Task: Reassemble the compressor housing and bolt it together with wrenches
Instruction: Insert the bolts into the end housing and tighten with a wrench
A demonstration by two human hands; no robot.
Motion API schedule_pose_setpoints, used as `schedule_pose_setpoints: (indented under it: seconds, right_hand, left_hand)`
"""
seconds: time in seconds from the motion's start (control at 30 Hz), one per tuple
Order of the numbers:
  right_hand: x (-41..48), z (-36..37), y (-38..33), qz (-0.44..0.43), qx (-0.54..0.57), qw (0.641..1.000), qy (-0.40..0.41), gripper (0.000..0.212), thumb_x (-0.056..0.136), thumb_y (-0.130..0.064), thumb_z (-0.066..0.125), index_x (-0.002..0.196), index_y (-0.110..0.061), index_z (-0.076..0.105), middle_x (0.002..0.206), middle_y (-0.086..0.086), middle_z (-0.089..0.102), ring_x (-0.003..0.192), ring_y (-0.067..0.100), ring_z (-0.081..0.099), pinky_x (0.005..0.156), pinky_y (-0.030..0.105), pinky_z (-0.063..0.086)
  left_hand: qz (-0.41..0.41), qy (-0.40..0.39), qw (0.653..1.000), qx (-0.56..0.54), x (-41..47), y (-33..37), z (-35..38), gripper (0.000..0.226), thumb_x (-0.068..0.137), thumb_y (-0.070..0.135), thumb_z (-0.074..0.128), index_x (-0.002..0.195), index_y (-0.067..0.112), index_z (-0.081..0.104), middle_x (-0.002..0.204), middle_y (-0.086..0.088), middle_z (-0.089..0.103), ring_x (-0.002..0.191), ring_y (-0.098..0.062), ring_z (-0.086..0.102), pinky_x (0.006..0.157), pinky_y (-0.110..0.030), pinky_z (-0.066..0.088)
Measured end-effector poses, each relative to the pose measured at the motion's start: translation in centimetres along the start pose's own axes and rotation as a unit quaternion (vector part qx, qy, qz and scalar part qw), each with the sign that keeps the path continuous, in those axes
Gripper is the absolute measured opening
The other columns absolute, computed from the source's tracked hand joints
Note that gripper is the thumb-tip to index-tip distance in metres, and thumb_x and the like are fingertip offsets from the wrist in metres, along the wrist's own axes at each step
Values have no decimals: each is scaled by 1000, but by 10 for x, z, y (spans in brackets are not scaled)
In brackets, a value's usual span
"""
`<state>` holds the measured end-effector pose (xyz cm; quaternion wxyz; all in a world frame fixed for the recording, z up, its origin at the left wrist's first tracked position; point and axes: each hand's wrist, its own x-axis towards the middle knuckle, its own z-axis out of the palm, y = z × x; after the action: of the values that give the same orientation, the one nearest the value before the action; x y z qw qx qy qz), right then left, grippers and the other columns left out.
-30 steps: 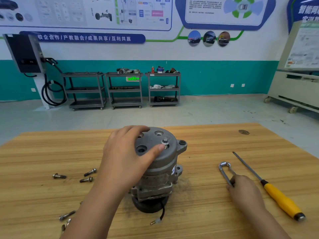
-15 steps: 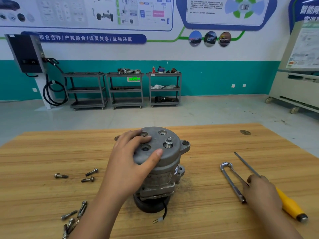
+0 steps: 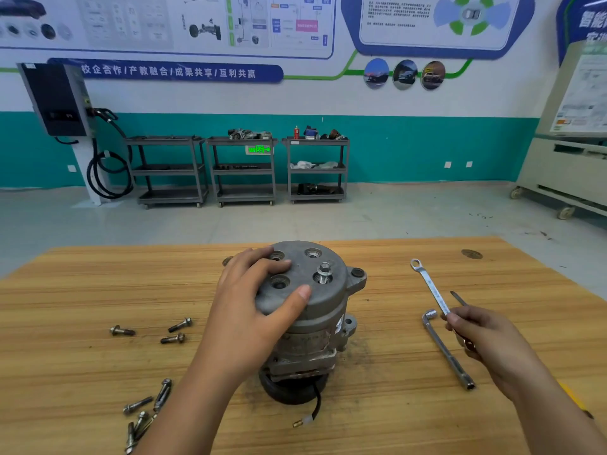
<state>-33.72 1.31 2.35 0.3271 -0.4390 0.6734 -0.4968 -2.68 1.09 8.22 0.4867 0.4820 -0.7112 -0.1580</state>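
A grey compressor housing (image 3: 323, 310) stands upright on the wooden table (image 3: 394, 405), its black pulley at the bottom. One bolt (image 3: 324, 272) sticks up from a hole in its top cover. My left hand (image 3: 253, 313) grips the cover's left edge, thumb on the front rim. My right hand (image 3: 486, 343) pinches a flat ring wrench (image 3: 430, 287) by its lower end and holds it raised, ring end pointing away. An L-shaped socket wrench (image 3: 446, 351) lies on the table just left of that hand.
Three loose bolts (image 3: 172, 330) lie left of the housing, and several more (image 3: 144, 412) near the front left edge. A yellow-handled screwdriver (image 3: 458, 297) lies mostly hidden behind my right hand. A wire with a connector (image 3: 307, 420) trails from the pulley.
My right hand has picked the ring wrench up off the table; the socket wrench stays lying there. My left hand stays on the cover, its thumb now farther from the bolt.
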Motion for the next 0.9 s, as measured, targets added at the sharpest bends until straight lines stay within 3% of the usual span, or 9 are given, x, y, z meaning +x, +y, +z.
schedule_pose_setpoints:
  seconds: [0.1,0.2,0.33,0.53,0.67,0.83,0.9]
  right_hand:
    - [-11,8,-25,-56,30,997,-54,15,92,-7,55,85,-9,68,70,3,62,64,14,47,59,30,35]
    - [-22,18,-48,-99,89,988,-79,15,91,-7,53,84,-8,66,62,2,60,57,12,47,56,27,35]
    - [-33,31,-73,-130,152,976,-88,15,90,-6,54,81,-6,65,56,-1,56,51,6,46,52,21,37]
    - [-43,48,-96,-194,213,955,-65,17,80,-10,64,68,-17,73,58,0,63,53,6,53,51,15,45]
    - [-40,58,-109,-156,410,895,-74,9,70,-15,64,68,-12,71,61,-3,63,52,5,54,47,14,43]
    - [-31,78,-126,-131,477,866,-65,23,96,-17,47,75,-11,55,54,-5,44,46,6,39,44,16,35]
    - [-28,87,-132,-104,490,863,-63,29,100,-17,37,74,-12,48,58,-2,47,42,9,39,40,17,33]
  left_hand:
    - [-3,-1,1000,-12,-1,0,0,36,67,60,60,97,41,58,125,25,45,125,0,39,100,-15,27]
    - [-3,-2,1000,-19,-2,-1,0,28,69,54,61,95,44,57,126,27,44,125,1,39,97,-8,26]
    - [-3,-2,1000,-24,-2,-3,0,30,68,57,61,96,45,57,126,28,43,125,3,38,96,-5,24]
    - [-1,5,1000,-30,-3,-2,-2,39,62,67,52,94,47,56,124,28,43,123,5,38,93,2,21]
    - [-6,-1,999,-33,-4,-4,-1,30,66,61,59,93,48,55,124,32,41,124,7,35,92,1,23]
    - [-1,6,999,-38,-4,-3,1,36,62,68,51,92,49,55,124,31,42,124,10,34,92,3,21]
    - [0,7,999,-38,-4,-3,1,36,62,69,51,92,50,55,123,32,41,123,12,32,91,4,20]
